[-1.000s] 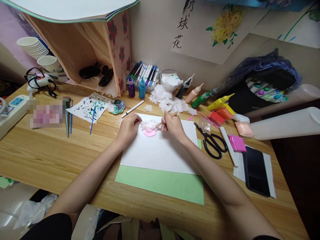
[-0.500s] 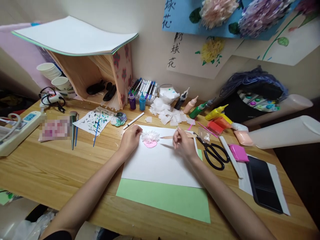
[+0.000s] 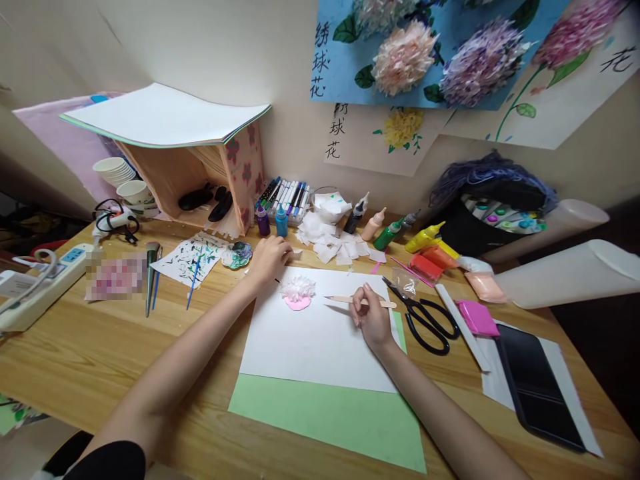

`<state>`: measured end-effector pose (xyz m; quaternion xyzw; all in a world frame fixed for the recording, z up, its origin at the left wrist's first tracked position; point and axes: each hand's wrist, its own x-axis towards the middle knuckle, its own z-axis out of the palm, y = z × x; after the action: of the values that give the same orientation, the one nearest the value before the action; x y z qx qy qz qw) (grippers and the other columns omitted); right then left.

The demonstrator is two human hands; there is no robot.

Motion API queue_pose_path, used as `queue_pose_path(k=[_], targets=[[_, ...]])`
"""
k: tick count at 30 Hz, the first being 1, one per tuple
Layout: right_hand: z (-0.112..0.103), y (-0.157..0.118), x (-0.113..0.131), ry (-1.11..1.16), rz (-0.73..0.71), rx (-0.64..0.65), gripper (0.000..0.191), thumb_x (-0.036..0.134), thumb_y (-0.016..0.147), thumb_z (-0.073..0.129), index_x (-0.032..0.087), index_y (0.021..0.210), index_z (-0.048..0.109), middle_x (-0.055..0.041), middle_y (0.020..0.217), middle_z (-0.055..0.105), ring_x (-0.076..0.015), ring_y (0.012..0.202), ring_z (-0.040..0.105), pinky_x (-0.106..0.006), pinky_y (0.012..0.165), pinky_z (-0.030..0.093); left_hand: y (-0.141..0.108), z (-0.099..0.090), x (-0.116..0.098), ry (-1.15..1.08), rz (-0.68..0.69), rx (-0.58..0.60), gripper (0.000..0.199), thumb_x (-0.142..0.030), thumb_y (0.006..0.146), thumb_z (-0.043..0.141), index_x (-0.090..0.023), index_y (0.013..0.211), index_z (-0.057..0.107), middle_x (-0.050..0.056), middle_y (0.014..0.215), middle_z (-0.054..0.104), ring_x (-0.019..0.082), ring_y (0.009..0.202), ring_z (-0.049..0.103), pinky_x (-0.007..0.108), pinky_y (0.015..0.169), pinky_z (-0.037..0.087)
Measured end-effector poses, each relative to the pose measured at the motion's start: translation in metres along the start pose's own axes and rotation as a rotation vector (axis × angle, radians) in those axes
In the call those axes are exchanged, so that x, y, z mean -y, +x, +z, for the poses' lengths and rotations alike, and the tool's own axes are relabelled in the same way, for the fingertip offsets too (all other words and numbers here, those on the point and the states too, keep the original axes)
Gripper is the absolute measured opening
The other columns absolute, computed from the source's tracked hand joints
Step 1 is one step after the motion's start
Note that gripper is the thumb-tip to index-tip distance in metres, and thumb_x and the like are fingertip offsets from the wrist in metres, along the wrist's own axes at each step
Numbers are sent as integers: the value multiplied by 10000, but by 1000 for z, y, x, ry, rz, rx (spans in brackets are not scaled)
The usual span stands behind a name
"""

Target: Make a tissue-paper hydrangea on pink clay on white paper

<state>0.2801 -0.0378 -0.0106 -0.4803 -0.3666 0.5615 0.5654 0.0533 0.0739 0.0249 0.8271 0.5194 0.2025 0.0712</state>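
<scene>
On a white sheet [image 3: 320,353] over a green sheet [image 3: 330,417] lies a pink disc [image 3: 298,304] partly covered with frilly white paper tufts [image 3: 299,288]. My right hand [image 3: 373,313] rests over the white sheet, fingers closed round a thin wooden stick [image 3: 340,300] whose dark tip points left toward the tufts. My left hand [image 3: 273,260] is beyond the white sheet's top left edge, its fingertips pinched at a small white paper piece [image 3: 297,255]. Behind it, loose white paper squares [image 3: 333,243] are heaped by a bowl [image 3: 331,205].
Black-handled scissors [image 3: 425,317] lie right of the sheets, near a pink clay pack [image 3: 477,319] and a black phone-like slab [image 3: 540,383]. Paint bottles [image 3: 387,235] stand at the back. Brushes [image 3: 150,280], a paint-marked paper [image 3: 187,260] and a power strip [image 3: 45,287] are at left.
My left hand has moved from beside the tufts up and away to the small paper piece. My right hand has drawn the stick slightly back from the tufts. The view has tilted upward.
</scene>
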Motion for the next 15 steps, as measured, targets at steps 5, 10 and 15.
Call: queue_pose_path(k=[5,10,15], targets=[[0,-3,2,-22,-15,48,513,535,882,438,201,495,465,41,363,408,-83,315,349,-233,357,237,-39,-33,-30,-490,-176,88,198,-359,845,568,-197,815,679,22,856,693,165,763,579,276,694,408],[0,-11,0,-121,-97,123,515,505,908,414,186,516,509,24,399,466,-85,357,404,-238,406,283,-82,-33,-58,-574,-167,287,189,-337,832,590,-184,757,670,19,789,650,157,765,551,270,685,396],[-1,-20,0,-265,-285,192,520,426,958,341,192,530,520,13,444,478,-106,437,434,-255,470,322,-94,-7,-63,-300,-131,162,136,-254,857,547,-173,790,633,43,832,618,189,837,528,315,746,401]])
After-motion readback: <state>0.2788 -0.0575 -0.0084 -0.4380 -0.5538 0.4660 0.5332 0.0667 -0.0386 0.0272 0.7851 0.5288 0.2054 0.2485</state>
